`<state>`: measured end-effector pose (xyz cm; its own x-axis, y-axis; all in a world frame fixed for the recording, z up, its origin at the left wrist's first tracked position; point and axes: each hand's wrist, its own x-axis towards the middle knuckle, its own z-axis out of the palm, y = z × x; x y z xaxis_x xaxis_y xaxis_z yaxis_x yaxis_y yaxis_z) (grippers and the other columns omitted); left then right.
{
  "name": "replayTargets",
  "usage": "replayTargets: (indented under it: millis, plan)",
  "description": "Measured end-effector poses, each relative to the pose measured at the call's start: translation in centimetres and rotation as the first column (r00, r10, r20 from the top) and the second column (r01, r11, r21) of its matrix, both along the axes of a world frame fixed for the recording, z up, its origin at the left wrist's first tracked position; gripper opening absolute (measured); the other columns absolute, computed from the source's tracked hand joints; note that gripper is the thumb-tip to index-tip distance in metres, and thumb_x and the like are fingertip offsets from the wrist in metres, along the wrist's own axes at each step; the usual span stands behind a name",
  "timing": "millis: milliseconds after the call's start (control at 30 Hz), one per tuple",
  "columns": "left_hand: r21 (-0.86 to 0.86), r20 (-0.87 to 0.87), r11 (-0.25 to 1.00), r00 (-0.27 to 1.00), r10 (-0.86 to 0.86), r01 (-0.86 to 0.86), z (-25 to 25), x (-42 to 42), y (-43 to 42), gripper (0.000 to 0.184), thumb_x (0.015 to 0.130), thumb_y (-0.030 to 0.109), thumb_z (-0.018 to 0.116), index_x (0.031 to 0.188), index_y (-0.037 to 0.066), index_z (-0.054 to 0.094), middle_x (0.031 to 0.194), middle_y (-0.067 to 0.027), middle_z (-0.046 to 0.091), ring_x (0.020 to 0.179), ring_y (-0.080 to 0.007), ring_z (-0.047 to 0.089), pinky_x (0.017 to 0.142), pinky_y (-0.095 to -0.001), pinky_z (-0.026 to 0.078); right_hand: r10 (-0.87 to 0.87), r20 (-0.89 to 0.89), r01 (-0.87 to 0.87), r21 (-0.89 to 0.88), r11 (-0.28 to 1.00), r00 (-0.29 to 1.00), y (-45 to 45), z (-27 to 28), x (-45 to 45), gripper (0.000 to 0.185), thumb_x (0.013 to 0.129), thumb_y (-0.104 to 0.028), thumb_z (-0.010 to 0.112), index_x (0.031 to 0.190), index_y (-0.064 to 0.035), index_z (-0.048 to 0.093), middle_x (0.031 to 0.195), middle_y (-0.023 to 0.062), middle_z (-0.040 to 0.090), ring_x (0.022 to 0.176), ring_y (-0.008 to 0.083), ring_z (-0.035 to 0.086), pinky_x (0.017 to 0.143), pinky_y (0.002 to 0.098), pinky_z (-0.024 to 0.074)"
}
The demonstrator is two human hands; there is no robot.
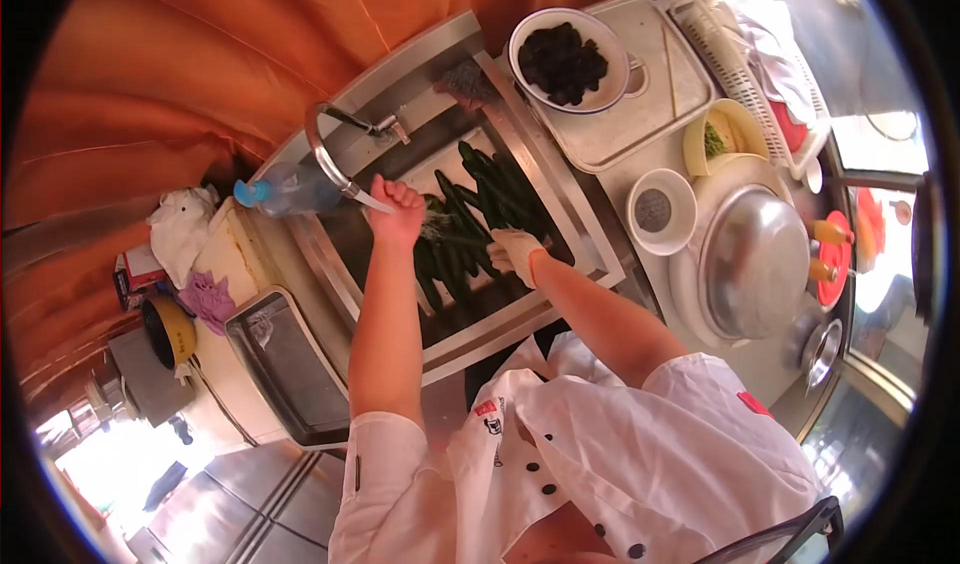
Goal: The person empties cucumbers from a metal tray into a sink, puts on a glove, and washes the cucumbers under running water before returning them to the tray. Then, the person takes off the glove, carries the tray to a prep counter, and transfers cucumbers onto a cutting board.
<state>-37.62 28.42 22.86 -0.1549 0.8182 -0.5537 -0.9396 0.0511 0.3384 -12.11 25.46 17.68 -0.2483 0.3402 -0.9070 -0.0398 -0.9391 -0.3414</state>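
Observation:
Under the curved faucet [328, 154], my bare left hand [398, 212] is closed in a fist beside the pale end of the spout. I cannot make out what, if anything, is inside it. Water [436, 224] sprays just right of that fist. My right hand [515, 256], in a pale glove with an orange cuff, is closed around the end of a dark green cucumber [465, 241]. Several more cucumbers [500, 186] lie in the metal sink [470, 336], below and around both hands.
Left of the sink are a blue-capped plastic bottle [290, 190] and a metal tray [300, 374]. On the right stand a bowl of dark pieces [562, 64] on a tray [650, 114], a white cup [661, 212], a yellow bowl [745, 129] and a metal lid [755, 259].

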Motion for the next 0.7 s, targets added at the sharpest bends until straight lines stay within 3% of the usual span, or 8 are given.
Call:
replayTargets:
  millis: [67,133,167,200,233,433,533,700]
  plan:
    - [0.007,-0.124,0.994,0.987,-0.104,0.106,-2.3,-1.2,1.0,0.035,0.102,0.030,0.054,0.071,0.015,0.050,0.067,-0.0009,0.044,0.059,-0.0146,0.041,0.055,-0.0306,0.037,0.053,0.004,-0.053,-0.035,0.998,0.999,0.3,-2.0,-0.2,0.045,0.097,-0.033,0.064,0.129,-0.0022,0.058,0.116,0.0164,0.067,0.089,0.0244,0.066,0.082,0.0405,0.0563]
    - [-0.493,-0.442,0.864,0.827,-0.348,0.100,-3.8,-0.3,2.2,0.032,0.100,0.035,0.052,0.078,0.013,0.052,0.065,-0.0058,0.054,0.058,-0.0237,0.054,0.056,-0.0439,0.044,0.105,0.004,-0.105,-0.054,0.993,0.994,1.3,-3.5,-0.7,0.044,0.097,-0.033,0.063,0.129,-0.0031,0.058,0.115,0.0151,0.067,0.087,0.0237,0.066,0.077,0.0407,0.0561]
    - [-0.441,-0.867,0.878,0.166,-0.470,0.185,-5.3,0.5,1.2,0.026,0.100,0.031,0.051,0.086,0.010,0.055,0.069,-0.0098,0.059,0.066,-0.0311,0.060,0.063,-0.0483,0.047,0.176,0.013,-0.175,-0.070,0.982,0.984,1.8,-4.0,-1.1,0.044,0.098,-0.034,0.062,0.130,-0.0044,0.058,0.115,0.0137,0.068,0.088,0.0232,0.066,0.075,0.0394,0.0550]
    - [-0.461,-0.778,0.840,-0.587,-0.226,0.288,-6.6,1.3,0.2,0.022,0.099,0.027,0.050,0.094,0.007,0.058,0.072,-0.0137,0.064,0.073,-0.0385,0.065,0.070,-0.0526,0.050,0.243,0.020,-0.240,-0.083,0.967,0.970,2.2,-4.2,-1.5,0.044,0.099,-0.036,0.060,0.131,-0.0058,0.058,0.116,0.0122,0.068,0.089,0.0227,0.066,0.073,0.0382,0.0539]
    - [-0.822,-0.536,0.520,-0.625,-0.567,0.232,-1.6,3.1,0.4,0.028,0.096,0.020,0.049,0.117,0.003,0.057,0.102,-0.0229,0.068,0.102,-0.0477,0.063,0.088,-0.0524,0.051,0.245,0.017,-0.243,-0.094,0.966,0.969,2.3,-4.2,-2.0,0.044,0.099,-0.036,0.060,0.131,-0.0058,0.058,0.116,0.0122,0.068,0.089,0.0227,0.066,0.073,0.0382,0.0539]
    - [-0.871,-0.247,0.486,-0.917,-0.315,0.068,-14.3,-4.2,-7.7,0.042,0.088,0.015,0.058,0.130,0.008,0.053,0.141,-0.0171,0.049,0.137,-0.0347,0.043,0.110,-0.0567,0.035,0.283,0.068,-0.273,-0.130,0.953,0.957,3.2,-2.4,-4.2,0.045,0.099,-0.036,0.059,0.133,-0.0055,0.057,0.123,0.0130,0.066,0.107,0.0260,0.065,0.080,0.0362,0.0538]
    - [-0.770,-0.233,0.633,-0.959,-0.159,0.082,-16.5,-5.8,-7.4,0.044,0.087,0.017,0.063,0.130,0.010,0.054,0.135,-0.0147,0.054,0.137,-0.0306,0.042,0.112,-0.0618,0.027,0.210,-0.028,-0.212,-0.114,0.971,0.977,1.4,-3.6,-4.0,0.050,0.099,-0.035,0.061,0.136,-0.0010,0.053,0.127,0.0189,0.063,0.116,0.0314,0.062,0.093,0.0402,0.0545]
    - [-0.954,-0.301,0.118,-0.890,-0.342,0.277,-11.0,-6.8,-3.8,0.038,0.094,0.029,0.059,0.124,0.007,0.055,0.133,-0.0191,0.055,0.126,-0.0390,0.053,0.103,-0.0523,0.044,0.056,-0.163,-0.091,-0.221,0.971,0.985,-0.9,-4.6,-4.7,0.066,0.096,-0.039,0.066,0.142,0.0023,0.044,0.138,0.0301,0.050,0.128,0.0400,0.052,0.107,0.0459,0.0488]
